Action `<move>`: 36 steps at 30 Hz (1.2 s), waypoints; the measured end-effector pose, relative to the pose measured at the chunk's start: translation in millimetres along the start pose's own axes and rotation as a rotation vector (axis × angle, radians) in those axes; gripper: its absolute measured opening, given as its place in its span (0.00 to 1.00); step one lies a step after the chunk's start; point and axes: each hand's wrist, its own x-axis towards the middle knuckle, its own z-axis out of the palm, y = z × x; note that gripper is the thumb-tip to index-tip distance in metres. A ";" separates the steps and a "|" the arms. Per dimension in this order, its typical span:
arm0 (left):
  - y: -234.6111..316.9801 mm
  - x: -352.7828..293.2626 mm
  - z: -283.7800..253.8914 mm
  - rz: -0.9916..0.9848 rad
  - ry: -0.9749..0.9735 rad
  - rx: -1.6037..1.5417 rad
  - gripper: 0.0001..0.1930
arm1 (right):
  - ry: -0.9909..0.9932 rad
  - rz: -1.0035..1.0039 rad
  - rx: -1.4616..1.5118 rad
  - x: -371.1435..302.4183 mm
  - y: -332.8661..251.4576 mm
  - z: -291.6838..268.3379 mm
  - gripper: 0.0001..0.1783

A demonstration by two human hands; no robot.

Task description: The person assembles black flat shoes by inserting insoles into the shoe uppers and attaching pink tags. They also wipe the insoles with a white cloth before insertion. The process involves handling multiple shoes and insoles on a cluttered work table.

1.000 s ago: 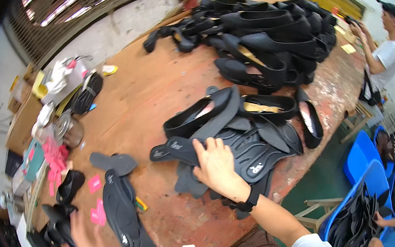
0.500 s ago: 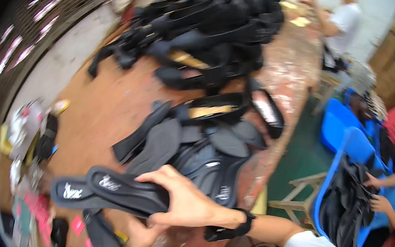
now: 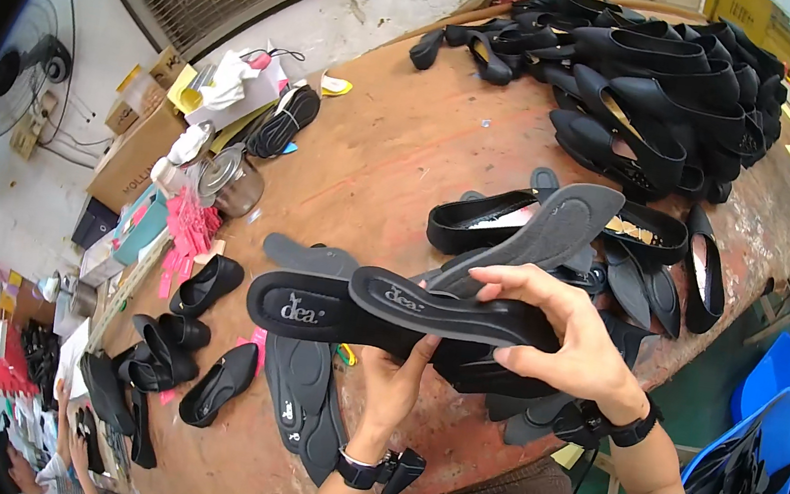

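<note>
Two black insoles with pale lettering at their heels overlap above the near table. My right hand (image 3: 559, 336) is closed round the toe end of the upper insole (image 3: 441, 312), thumb below and fingers on top. Beneath the other insole (image 3: 306, 308), my left hand (image 3: 388, 388) comes up from below with its thumb at its edge. Most of the left fingers are hidden. Just behind them a grey insole (image 3: 558, 235) slants up over a pile of insoles and shoes. More grey insoles (image 3: 299, 390) lie left of my left wrist.
A heap of black shoes (image 3: 659, 92) covers the table's far right. Single black shoes (image 3: 219, 382) stand at the near left, beside pink scraps (image 3: 188, 228) and a metal canister (image 3: 237, 182). Blue chairs (image 3: 765, 380) are at the right. Other people work at several edges.
My view has swung left, bringing the table's left side into sight. My hands now appear farther right, with both still at the overlapping insoles. My left hand shows more fully.
</note>
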 end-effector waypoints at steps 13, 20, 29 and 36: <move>-37.4 12.6 -43.8 -0.062 0.208 -0.093 0.11 | 0.230 -0.047 0.093 0.1 -40.9 -12.6 0.36; -34.6 39.2 -103.4 -0.134 0.364 -0.412 0.15 | 0.406 -0.340 0.280 29.8 -31.1 11.6 0.43; 28.5 22.2 -64.6 0.478 -0.341 0.539 0.59 | 0.047 -0.398 0.545 51.9 -63.3 60.8 0.47; 55.4 19.1 21.1 0.598 -0.458 0.308 0.34 | -0.136 -0.503 0.633 39.7 -92.9 50.1 0.46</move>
